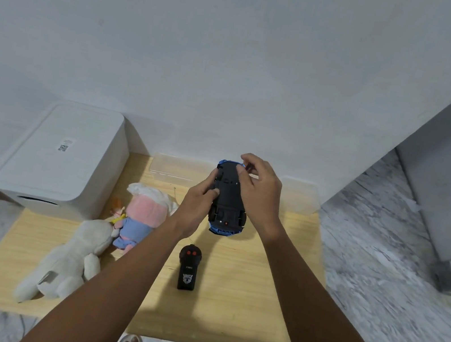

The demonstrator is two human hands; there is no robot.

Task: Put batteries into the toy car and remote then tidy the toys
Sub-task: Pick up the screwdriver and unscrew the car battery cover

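Observation:
A blue toy car (228, 201) is held upside down above the wooden table (240, 307), its black underside facing me. My left hand (200, 199) grips its left side, thumb lying on the underside. My right hand (257, 188) holds the right side near the far end, fingers curled over the edge. The black remote (188, 267) with two red buttons lies flat on the table below the car, its thin antenna pointing away from me. No batteries are visible.
A white lidded storage box (61, 161) stands at the table's far left. A white plush (69, 261) and a pink-and-blue plush doll (140, 216) lie on the left. Clear plastic containers (176, 170) sit at the far edge by the wall. Marble floor surrounds the table.

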